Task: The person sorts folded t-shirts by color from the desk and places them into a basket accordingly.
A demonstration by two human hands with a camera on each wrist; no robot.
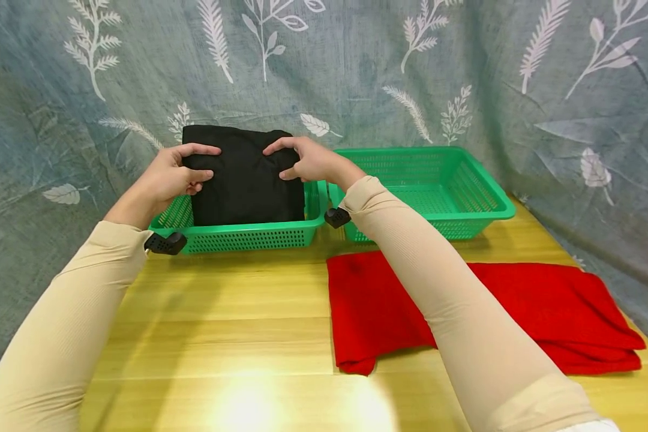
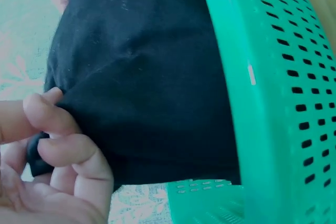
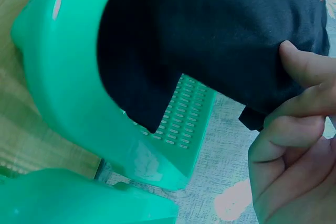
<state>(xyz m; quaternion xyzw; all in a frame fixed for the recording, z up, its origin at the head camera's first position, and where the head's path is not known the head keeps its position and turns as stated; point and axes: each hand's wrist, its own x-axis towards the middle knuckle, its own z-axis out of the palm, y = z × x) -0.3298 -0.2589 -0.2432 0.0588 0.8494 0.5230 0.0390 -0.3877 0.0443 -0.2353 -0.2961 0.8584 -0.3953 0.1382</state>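
A folded black cloth (image 1: 243,180) stands upright in the left green basket (image 1: 248,228), its upper part rising above the rim. My left hand (image 1: 175,171) pinches its left side between thumb and fingers. On the cloth's right side, my right hand (image 1: 310,162) grips the edge with thumb and curled fingers. The left wrist view shows the left hand (image 2: 63,156) holding a corner of the black fabric (image 2: 147,87). In the right wrist view, the right hand (image 3: 299,140) holds the other side, and a lower flap of the cloth (image 3: 136,66) hangs inside the basket.
A second green basket (image 1: 426,198) stands close on the right, with bare mesh showing inside. Red cloth (image 1: 378,312) lies folded on the wooden table (image 1: 221,336), partly under my right forearm. A patterned grey-blue curtain (image 1: 356,72) hangs right behind the baskets.
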